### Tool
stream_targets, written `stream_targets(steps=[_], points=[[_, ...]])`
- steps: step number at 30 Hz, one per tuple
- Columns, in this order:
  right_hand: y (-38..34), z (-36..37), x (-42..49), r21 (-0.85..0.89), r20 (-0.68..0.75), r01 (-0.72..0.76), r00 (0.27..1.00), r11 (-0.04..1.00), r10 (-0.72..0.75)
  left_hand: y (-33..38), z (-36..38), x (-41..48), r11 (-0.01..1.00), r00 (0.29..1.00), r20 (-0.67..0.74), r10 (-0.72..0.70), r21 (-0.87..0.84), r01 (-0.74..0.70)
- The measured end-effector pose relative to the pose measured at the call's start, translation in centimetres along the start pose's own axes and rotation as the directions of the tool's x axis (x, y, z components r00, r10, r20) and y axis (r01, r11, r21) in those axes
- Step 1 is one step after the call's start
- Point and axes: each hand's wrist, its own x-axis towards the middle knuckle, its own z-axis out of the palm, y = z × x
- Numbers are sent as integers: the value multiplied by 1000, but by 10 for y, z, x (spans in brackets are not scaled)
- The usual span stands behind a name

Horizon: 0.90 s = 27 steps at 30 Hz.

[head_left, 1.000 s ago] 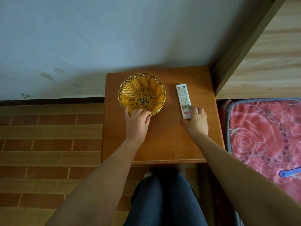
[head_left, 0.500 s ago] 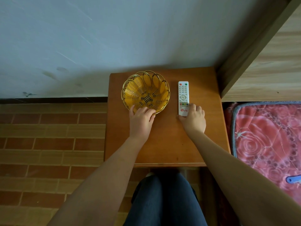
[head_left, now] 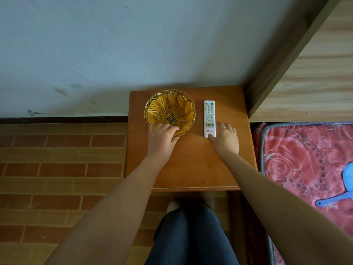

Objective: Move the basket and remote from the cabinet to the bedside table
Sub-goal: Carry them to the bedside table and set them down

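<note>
My left hand (head_left: 162, 139) fingers curl over light stiff basket (head_left: 170, 111) near rim; right hand (head_left: 225, 137) spread, touching slick remote (head_left: 209, 118) beside basket.

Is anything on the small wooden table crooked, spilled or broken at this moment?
Nothing stands out. The basket sits upright and empty on the bedside table, and the remote lies flat beside it, buttons up, roughly square to the table's edges. The left hand touches the basket's near rim; the right hand rests at the remote's near end.

Basket (head_left: 170, 111) is showing glossy woven yellow plastic; remote (head_left: 209, 118) is showing smooth white plastic; tabletop (head_left: 193, 161) is showing smooth, satin-finished wood.
</note>
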Motion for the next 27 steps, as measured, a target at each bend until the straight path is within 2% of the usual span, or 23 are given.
stream_targets(steps=[5, 9, 16, 20, 27], points=[[-16, -43, -22, 36, -137, 75, 988, 997, -70, 15, -49, -3, 999, 1000, -12, 24, -31, -25], [-38, -91, -41, 31, -240, 202, 952, 979, -189, 30, -106, 2, 997, 993, -92, 75, -27, -78], [-91, -182, -78, -160, -400, 497, 757, 853, -516, 46, -214, 2, 982, 937, -298, 181, 114, -153], [-114, -219, -97, -220, -377, 585, 687, 780, -621, 47, -257, -15, 981, 924, -337, 179, 134, -142], [-148, -250, -123, -232, -256, 730, 592, 643, -764, 45, -304, -68, 992, 943, -333, 17, 121, 24]])
